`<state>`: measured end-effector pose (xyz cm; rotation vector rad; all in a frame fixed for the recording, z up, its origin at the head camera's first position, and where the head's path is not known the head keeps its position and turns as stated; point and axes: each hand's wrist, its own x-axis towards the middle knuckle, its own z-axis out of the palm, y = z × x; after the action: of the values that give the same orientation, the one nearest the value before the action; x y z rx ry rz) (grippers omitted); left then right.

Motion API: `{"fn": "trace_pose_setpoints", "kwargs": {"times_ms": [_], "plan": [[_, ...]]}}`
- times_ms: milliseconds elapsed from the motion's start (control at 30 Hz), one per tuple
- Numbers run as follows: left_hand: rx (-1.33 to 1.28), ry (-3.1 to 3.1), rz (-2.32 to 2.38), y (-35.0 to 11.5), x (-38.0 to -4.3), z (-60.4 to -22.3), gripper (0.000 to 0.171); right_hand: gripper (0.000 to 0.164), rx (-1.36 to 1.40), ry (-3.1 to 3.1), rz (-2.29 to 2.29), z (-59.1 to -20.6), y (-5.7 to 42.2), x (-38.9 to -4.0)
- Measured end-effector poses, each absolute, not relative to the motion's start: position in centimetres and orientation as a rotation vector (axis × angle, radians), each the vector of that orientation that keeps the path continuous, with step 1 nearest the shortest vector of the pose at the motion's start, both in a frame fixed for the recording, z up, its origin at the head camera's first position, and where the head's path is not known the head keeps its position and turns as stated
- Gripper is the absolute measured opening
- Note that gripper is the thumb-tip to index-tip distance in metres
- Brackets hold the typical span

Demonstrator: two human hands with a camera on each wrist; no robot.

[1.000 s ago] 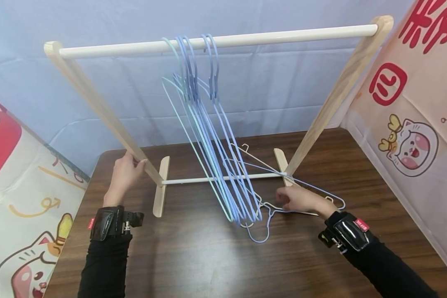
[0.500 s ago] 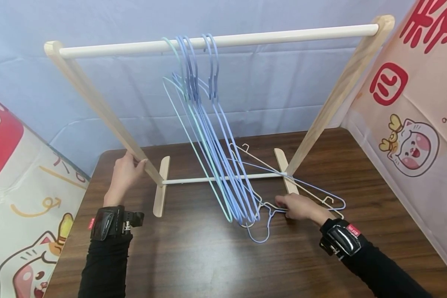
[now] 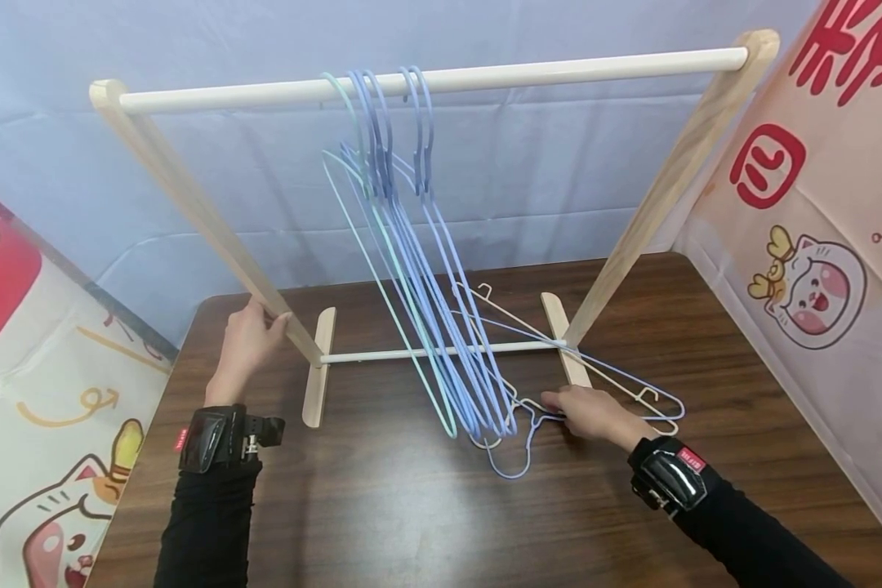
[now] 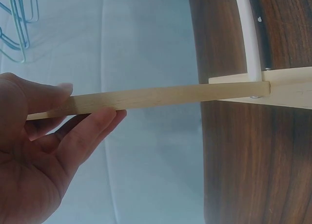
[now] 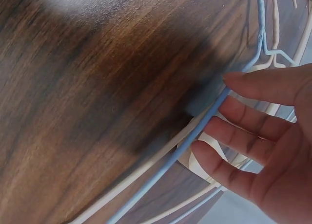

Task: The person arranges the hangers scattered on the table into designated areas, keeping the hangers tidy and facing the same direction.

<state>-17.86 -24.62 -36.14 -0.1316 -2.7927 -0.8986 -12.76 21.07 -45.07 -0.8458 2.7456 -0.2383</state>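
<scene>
In the head view, my left hand [image 3: 248,343] grips the left wooden post [image 3: 184,200] of a small clothes rack. The left wrist view shows thumb and fingers on either side of that post [image 4: 161,94]. My right hand [image 3: 594,410] is low at the right, over hangers lying on the table. There, in the right wrist view, its thumb and fingertips pinch the wire of a blue clothes hanger [image 5: 178,153]. A cream hanger [image 5: 139,170] lies alongside, just under it. Several blue hangers [image 3: 441,306] and a mint-green one [image 3: 385,237] hang from the white rail [image 3: 559,72].
The right post [image 3: 669,184] leans outward, its wooden foot [image 3: 556,314] partly beneath the loose hangers. A thin white lower bar [image 3: 371,357] joins the feet. Brown tabletop [image 3: 382,506] lies in front; printed cloths stand at both sides.
My right hand has shifted slightly toward me, its fingers now on the blue hanger's wire. More of the cream hanger shows behind the wrist. The left hand stays on the post.
</scene>
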Motion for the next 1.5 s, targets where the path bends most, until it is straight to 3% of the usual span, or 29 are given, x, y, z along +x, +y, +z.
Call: {"fn": "trace_pose_setpoints", "kwargs": {"times_ms": [1000, 1500], "plan": [[-0.085, -2.82, -0.895, -24.5, -17.7, -35.9, 0.034, 0.026, -0.96, 2.845, -0.077, -44.7, 20.4, -12.0], [-0.116, -2.794, -0.885, -24.5, -17.8, -36.1, 0.033, 0.03, -0.906, 2.794, -0.152, -41.5, 19.6, -12.6]]}}
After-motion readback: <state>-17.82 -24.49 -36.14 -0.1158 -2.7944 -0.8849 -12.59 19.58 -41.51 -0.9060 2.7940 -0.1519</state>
